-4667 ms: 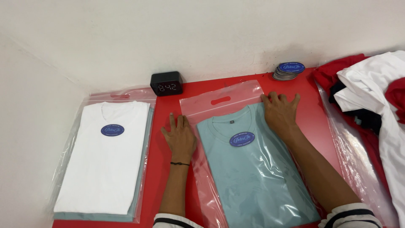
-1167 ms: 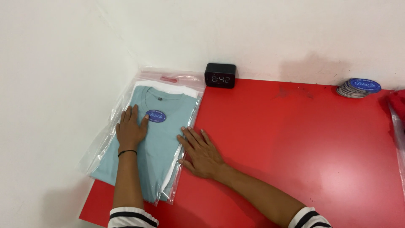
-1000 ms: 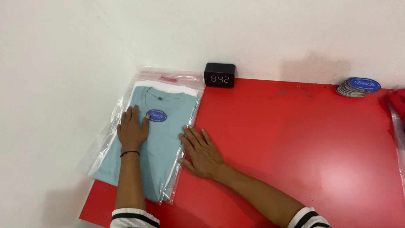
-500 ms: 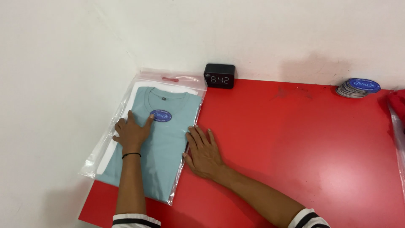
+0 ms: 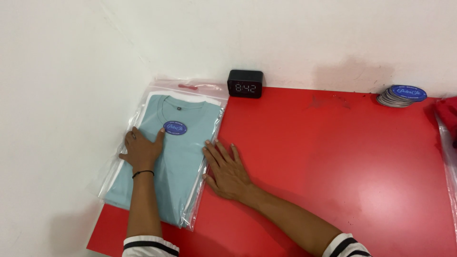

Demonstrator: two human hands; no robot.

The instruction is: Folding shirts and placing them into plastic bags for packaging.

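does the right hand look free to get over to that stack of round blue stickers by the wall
Probably yes. The right hand lies flat and empty at the bagged teal shirt's edge, and only bare red table lies between it and the sticker stack. It is a long stretch across, though.

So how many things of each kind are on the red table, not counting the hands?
Bagged teal shirt, lying on a white one whose edge shows at the collar: 1
Small black clock: 1
Stack of round blue stickers: 1
Red cloth at the right edge: 1
Total: 4
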